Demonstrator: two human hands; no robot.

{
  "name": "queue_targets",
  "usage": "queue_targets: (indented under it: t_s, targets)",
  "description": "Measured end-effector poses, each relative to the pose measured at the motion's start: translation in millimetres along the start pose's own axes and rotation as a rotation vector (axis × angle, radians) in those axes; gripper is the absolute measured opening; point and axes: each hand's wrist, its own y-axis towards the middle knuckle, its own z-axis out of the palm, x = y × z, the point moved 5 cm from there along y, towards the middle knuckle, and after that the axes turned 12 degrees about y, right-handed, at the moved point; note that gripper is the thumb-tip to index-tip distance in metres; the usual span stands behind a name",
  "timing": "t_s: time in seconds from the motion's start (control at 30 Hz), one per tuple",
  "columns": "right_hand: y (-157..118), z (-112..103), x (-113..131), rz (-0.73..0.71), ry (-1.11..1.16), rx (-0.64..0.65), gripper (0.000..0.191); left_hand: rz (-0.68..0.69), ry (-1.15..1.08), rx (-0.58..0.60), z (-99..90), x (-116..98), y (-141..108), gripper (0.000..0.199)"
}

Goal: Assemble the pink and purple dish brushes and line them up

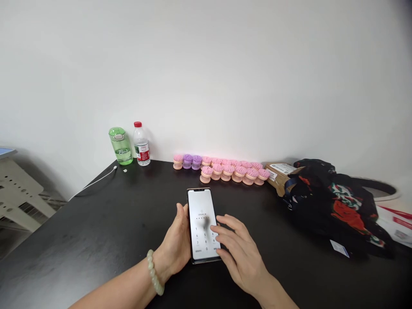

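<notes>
A smartphone [202, 240] with a lit white screen showing a number keypad is upright in view at the front of the black table. My left hand [177, 242], with a pale green bead bracelet [154, 272] on its wrist, grips the phone along its left side; the fingers behind it are hidden. Over the phone's right edge, my right hand [240, 253] hovers with slightly bent fingers spread apart, the fingertips at the screen. Whether a fingertip touches the glass I cannot tell. Nothing is held in the right hand.
Along the wall stand several pink bristled scrubbers [228, 172] and two purple ones [187, 161]. A green bottle [121, 148] and a red-capped water bottle [141, 143] are at left, near a white cable [93, 183]. A cardboard box [279, 174] and black patterned cloth bag [331, 206] lie right.
</notes>
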Motion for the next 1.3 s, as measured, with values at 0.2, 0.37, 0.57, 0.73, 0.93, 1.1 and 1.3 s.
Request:
queue_targets:
  t_s: [0.2,0.37,0.57,0.73,0.93,1.1,1.3]
  targets:
    - [-2.3,-6.6,0.6,-0.027,-0.002,-0.084,0.015,-0.007,0.005,-0.024,1.3,-1.7,-1.5,0.067]
    - [-0.6,-1.3,1.4,-0.020,0.004,-0.014,0.016,-0.011,0.004,-0.010,0.9,-0.4,-0.6,0.066]
    - [1.0,-10.9,0.7,-0.008,-0.005,-0.117,0.017,-0.013,0.021,-0.026,-0.2,-0.8,-0.9,0.066]
    - [3.4,-16.6,1.4,-0.006,-0.036,-0.155,0.017,-0.010,0.031,-0.049,-0.7,-1.9,-1.8,0.065]
    - [2.9,-17.4,0.1,0.009,-0.046,-0.161,0.015,-0.010,0.054,-0.025,2.0,-2.5,-1.7,0.064]
    - [3.0,-17.7,-0.1,0.009,-0.046,-0.164,0.015,-0.005,0.080,-0.036,2.6,-2.9,-2.0,0.064]
    - [4.1,-19.1,-0.7,0.019,-0.051,-0.179,0.015,0.012,0.090,-0.033,-0.9,-1.9,-1.6,0.062]
